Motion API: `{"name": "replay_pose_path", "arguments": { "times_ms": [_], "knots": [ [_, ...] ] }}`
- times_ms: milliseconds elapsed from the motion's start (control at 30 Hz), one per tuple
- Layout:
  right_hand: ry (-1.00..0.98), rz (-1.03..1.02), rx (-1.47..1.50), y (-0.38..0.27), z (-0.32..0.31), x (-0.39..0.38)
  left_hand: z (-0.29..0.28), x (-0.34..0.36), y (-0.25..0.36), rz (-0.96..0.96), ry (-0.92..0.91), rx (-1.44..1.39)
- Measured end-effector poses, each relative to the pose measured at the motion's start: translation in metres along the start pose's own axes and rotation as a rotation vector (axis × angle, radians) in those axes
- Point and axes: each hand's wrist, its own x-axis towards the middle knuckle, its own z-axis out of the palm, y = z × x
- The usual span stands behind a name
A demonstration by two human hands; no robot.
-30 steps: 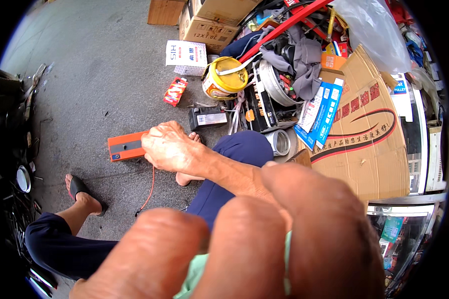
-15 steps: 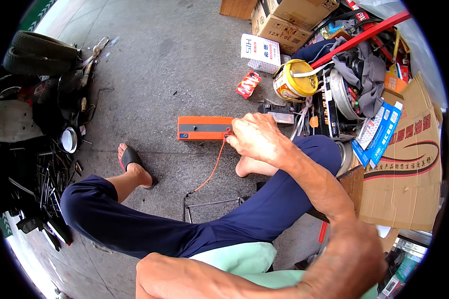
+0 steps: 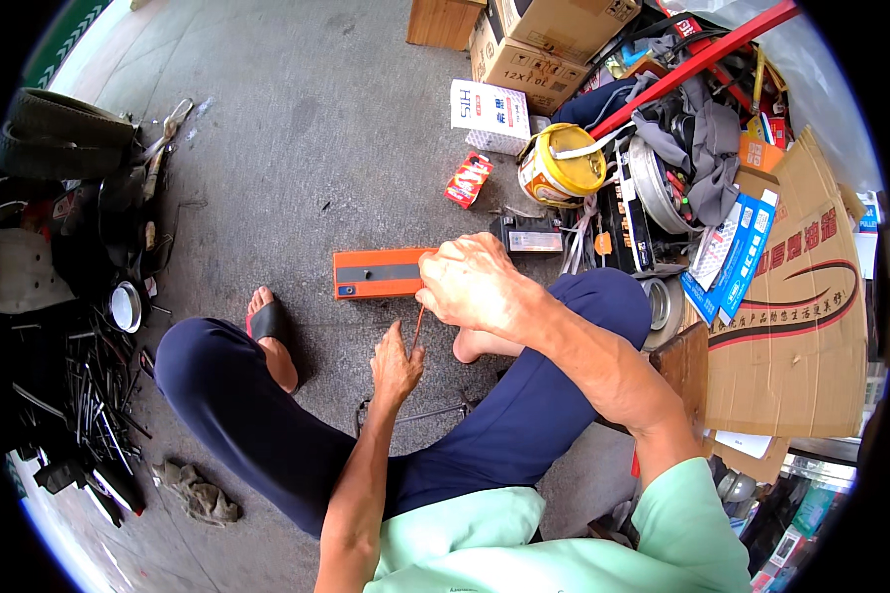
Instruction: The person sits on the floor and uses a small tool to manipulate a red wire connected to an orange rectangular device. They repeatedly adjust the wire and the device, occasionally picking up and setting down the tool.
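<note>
On the ground before me sits an orange rectangular box (image 3: 351, 260) with a dark stripe along its top and a small knob. At its right end is my right hand (image 3: 480, 282), fingers closed and covering that end. A thin orange wire (image 3: 420, 324) comes out beneath these fingers, which pinch its upper end against the box. Lower down, my left hand (image 3: 396, 366) is closed on the same wire, between the box and my lap. The exact joint of wire and box is hidden behind my right fingers.
To the right stand a yellow-lidded bucket (image 3: 562, 163), a small red box (image 3: 468, 180), a black battery (image 3: 531, 235) and cardboard cartons (image 3: 524, 71). A flattened cardboard sheet (image 3: 791, 376) leans farther right. At left lie loose tools (image 3: 94, 405) and tyres (image 3: 64, 133).
My left hand has come away from my right forearm and moved left to the wire. My right hand stays at the box's right end. The view has shifted slightly.
</note>
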Motion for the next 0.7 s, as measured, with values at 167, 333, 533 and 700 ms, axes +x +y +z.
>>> {"name": "replay_pose_path", "arguments": {
  "times_ms": [167, 333, 533, 700],
  "knots": [
    [0.017, -0.016, 0.04, 0.003, 0.0, 0.001, 0.01, -0.014, -0.007, -0.251, -0.413, -0.062],
    [0.143, -0.073, 0.047, 0.013, 0.011, 0.0, 0.008, -0.006, -0.002, -0.405, -0.477, -0.349],
    [0.083, -0.031, 0.05, 0.015, 0.008, -0.003, -0.017, 0.004, 0.004, -0.474, -0.374, -0.564],
    [0.057, -0.082, 0.067, 0.014, 0.0, -0.009, -0.056, 0.017, 0.019, -0.388, -0.216, -0.391]
  ]
}}
